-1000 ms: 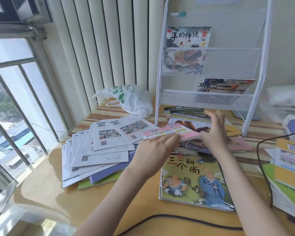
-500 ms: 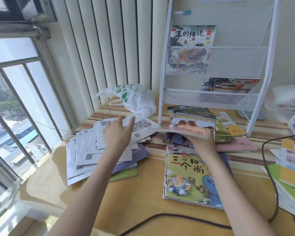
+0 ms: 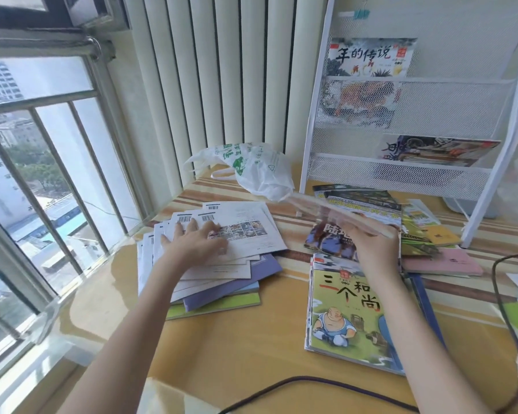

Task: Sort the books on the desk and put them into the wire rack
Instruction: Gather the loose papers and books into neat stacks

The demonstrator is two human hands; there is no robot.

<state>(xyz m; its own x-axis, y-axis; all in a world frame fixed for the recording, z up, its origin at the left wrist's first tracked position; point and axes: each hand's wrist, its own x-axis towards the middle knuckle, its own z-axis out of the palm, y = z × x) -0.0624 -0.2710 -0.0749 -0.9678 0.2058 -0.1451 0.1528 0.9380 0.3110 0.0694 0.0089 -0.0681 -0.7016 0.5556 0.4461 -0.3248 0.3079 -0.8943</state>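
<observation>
My left hand (image 3: 192, 245) lies flat with spread fingers on a fanned pile of white-backed booklets (image 3: 248, 234) at the desk's left. My right hand (image 3: 371, 249) grips a thin pink booklet (image 3: 335, 213), held almost edge-on and blurred, above the stack of picture books (image 3: 338, 312) in front of me. The white wire rack (image 3: 407, 171) stands at the back right. One picture book (image 3: 371, 58) leans in its upper pocket and several (image 3: 437, 150) lie in the lower pocket.
A white plastic bag (image 3: 257, 168) lies beside the rack's left leg. More books, one of them pink (image 3: 443, 262), are spread at the rack's foot. A black cable (image 3: 311, 380) crosses the near desk edge, another (image 3: 500, 294) loops at right. Window bars stand at left.
My left hand let go of the pink booklet, swung left and came down flat on the white booklets. My right hand keeps the booklet, now tilted edge-on.
</observation>
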